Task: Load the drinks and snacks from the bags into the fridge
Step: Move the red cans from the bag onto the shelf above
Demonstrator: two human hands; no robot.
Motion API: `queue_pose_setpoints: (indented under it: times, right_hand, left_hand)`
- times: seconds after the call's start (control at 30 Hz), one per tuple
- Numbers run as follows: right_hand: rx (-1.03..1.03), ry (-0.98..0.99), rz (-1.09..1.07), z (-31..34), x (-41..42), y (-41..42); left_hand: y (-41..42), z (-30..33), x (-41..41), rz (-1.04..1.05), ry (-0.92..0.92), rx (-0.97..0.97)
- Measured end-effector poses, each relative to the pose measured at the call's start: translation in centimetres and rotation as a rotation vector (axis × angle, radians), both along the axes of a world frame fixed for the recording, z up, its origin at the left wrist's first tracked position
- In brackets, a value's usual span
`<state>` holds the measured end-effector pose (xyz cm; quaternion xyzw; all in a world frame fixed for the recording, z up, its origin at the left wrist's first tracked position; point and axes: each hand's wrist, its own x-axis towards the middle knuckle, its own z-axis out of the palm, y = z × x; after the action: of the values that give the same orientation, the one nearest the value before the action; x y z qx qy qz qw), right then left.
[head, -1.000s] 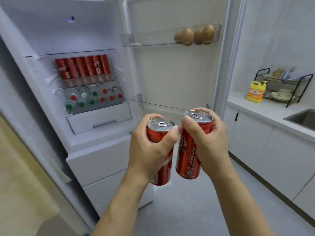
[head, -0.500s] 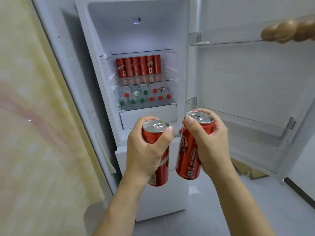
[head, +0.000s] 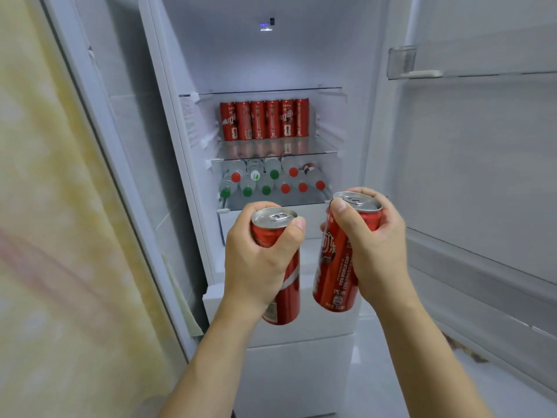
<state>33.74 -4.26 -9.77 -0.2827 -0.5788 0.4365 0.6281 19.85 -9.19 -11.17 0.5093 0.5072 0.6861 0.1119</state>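
My left hand grips a tall red soda can upright in front of the open fridge. My right hand grips a second red can, tilted slightly and a little higher. Both cans hang below the shelves, level with the white drawer front. Inside, a row of several red cans stands at the back of a glass shelf. Under it, several water bottles with red and green caps lie on their sides.
The open fridge door stands to the right, with a clear door bin high up and a lower rail. A yellowish wall fills the left. White freezer drawers lie below my hands.
The view has swung further left and closer, so the fridge interior now sits straight ahead. My hands keep hold of both cans and have risen slightly towards the shelves.
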Motion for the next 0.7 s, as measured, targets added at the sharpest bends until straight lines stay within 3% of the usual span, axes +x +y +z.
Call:
queue_pose_setpoints:
  times: [0.7]
  right_hand:
    - [-0.018,0.094,0.113,4.0,-11.9,23.4]
  left_hand:
    - [21.3,5.5,-10.9,0.197,-0.006,0.093]
